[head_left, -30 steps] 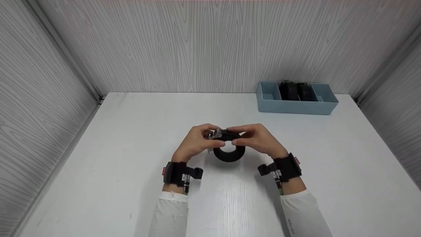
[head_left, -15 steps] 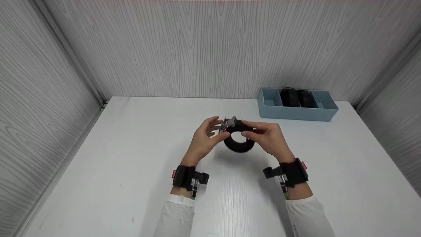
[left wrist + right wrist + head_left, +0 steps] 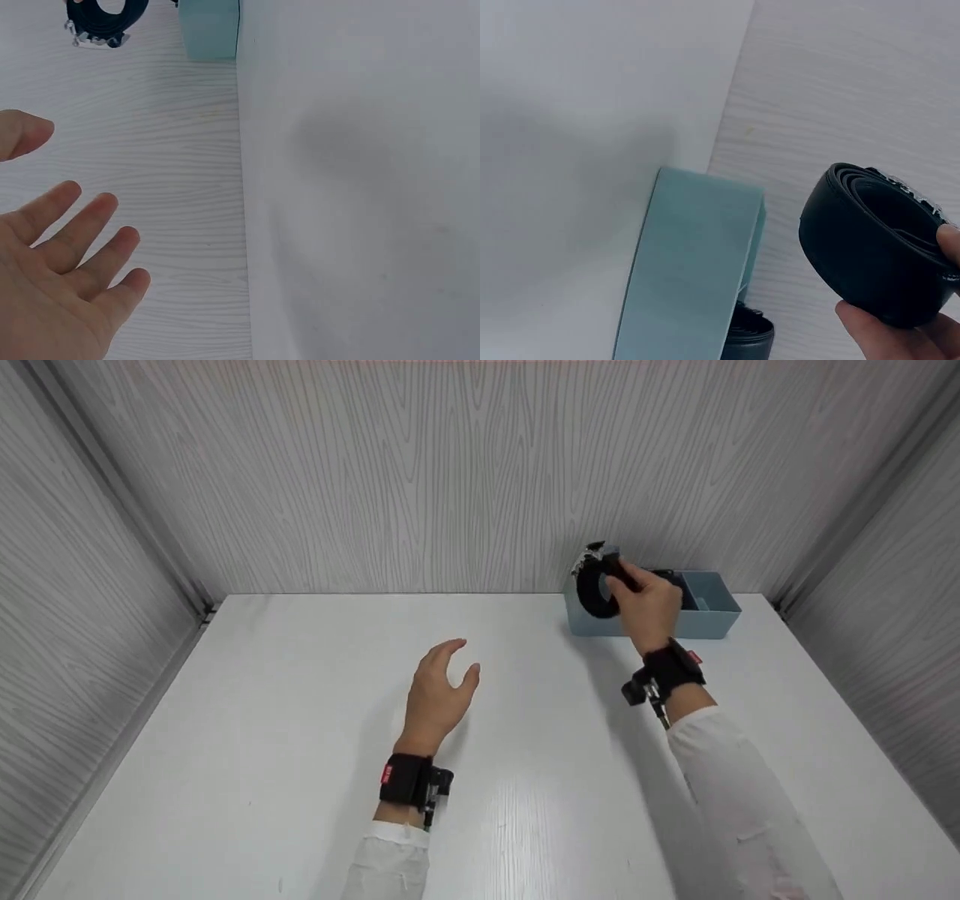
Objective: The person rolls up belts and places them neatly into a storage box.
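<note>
A black belt, coiled into a roll with a silvery buckle, is pinched by my right hand. It is held over the left end of the blue divided box. In the right wrist view the coiled layers show on the belt, and the fingers hold its lower right side, above and apart from the box. My left hand is raised above the table, thumb and fingers spread with nothing between them. Its fingers show relaxed in the left wrist view, the hand well away from the belt.
Another rolled black belt sits in the box, partly hidden behind my right hand in the head view. The box stands at the back right of the white table, against the grey wood-grain wall.
Both hands were on the rolled belt over the middle of the table. The left hand has let go and drawn back; the right has carried the belt up and right to the box.
</note>
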Available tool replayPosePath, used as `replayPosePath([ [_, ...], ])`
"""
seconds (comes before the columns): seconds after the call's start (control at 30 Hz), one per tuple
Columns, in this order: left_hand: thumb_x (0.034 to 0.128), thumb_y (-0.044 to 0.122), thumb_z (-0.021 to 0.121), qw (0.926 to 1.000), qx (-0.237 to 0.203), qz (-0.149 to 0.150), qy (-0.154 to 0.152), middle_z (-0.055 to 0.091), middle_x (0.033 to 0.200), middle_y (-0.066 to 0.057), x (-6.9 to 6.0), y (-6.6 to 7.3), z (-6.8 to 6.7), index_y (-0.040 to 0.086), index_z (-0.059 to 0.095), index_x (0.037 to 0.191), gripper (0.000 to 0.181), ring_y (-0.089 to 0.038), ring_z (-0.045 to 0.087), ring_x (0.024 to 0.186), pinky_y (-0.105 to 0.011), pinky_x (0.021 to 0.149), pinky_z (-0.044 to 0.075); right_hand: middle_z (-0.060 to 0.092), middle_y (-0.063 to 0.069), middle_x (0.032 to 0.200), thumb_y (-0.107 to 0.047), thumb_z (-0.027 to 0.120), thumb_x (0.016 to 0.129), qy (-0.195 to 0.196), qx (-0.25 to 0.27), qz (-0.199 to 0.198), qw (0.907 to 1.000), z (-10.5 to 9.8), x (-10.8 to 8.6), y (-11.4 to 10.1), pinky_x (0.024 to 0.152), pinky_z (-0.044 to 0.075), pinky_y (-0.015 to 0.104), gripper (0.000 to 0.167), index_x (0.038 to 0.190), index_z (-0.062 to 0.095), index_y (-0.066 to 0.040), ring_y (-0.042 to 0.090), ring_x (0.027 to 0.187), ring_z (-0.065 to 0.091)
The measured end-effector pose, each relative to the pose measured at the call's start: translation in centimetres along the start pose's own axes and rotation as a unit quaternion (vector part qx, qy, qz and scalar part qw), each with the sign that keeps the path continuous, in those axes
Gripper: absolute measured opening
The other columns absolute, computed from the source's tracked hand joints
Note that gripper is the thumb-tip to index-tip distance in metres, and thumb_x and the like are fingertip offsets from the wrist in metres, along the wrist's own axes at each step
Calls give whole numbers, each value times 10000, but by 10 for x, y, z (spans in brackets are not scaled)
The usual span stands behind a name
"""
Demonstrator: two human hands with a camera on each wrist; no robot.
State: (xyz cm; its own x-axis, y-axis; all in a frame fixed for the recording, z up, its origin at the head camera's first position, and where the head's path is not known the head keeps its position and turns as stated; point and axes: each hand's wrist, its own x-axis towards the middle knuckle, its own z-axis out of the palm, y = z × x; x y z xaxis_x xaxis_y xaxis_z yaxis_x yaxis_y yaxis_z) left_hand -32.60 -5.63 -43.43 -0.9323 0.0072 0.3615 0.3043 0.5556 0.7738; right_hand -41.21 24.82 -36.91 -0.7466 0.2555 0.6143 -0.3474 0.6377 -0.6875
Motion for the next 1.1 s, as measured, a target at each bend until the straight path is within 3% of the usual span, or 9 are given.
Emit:
replayPosePath([
  [0.07,1015,226,671,10000,-35,31,12,571,1473,-100,-2,0,-3,106,586,1427,437,-283,485,1420,-445,1158,394,713,130,1266,-186,775,962,-144,-137,344,9992,7,10,5,858,554,268,365,1308,712,-88,243,1061,721],
  [0.13,1013,225,668,9999,-60,106,-5,576,1468,-98,-4,1,-3,103,586,1426,438,-283,488,1418,-447,1160,391,676,117,1338,-208,745,985,-264,-248,670,9971,12,19,10,1010,520,346,380,1345,691,-100,264,1226,660],
  [0.3,1012,225,660,9996,-83,220,-133,576,1470,-100,-9,8,4,99,587,1426,439,-291,483,1421,-452,1161,390,630,110,1418,-234,688,1023,-452,-713,1011,9913,17,31,22,1138,429,427,405,1410,648,-121,291,1344,576],
  [0.53,1002,202,676,9994,-15,349,-55,592,1444,-107,-14,19,9,88,618,1387,406,-297,485,1411,-449,1152,403,629,119,1417,-217,674,1031,-634,-1165,1074,9853,25,25,31,1106,460,438,405,1421,637,-112,315,1319,594],
  [0.67,1004,203,670,9992,-55,389,-22,594,1439,-102,-13,22,9,88,616,1390,405,-290,486,1409,-441,1151,403,657,168,1363,-207,666,1030,-678,-1742,816,9790,32,25,30,1041,506,489,397,1408,644,-85,377,1224,647],
  [0.83,1001,199,667,9994,-118,333,-5,588,1439,-100,-12,22,8,89,613,1394,412,-284,482,1410,-440,1153,398,673,209,1324,-231,634,1050,-1007,-2342,521,9656,44,21,32,963,540,543,405,1419,630,-63,432,1135,675],
  [1.1,1006,207,659,9999,54,117,-20,574,1450,-122,-10,17,7,77,600,1411,429,-303,466,1422,-458,1151,400,678,223,1314,-229,653,1041,-1073,-2433,457,9629,46,17,41,915,559,549,423,1422,625,-48,449,1095,684],
])
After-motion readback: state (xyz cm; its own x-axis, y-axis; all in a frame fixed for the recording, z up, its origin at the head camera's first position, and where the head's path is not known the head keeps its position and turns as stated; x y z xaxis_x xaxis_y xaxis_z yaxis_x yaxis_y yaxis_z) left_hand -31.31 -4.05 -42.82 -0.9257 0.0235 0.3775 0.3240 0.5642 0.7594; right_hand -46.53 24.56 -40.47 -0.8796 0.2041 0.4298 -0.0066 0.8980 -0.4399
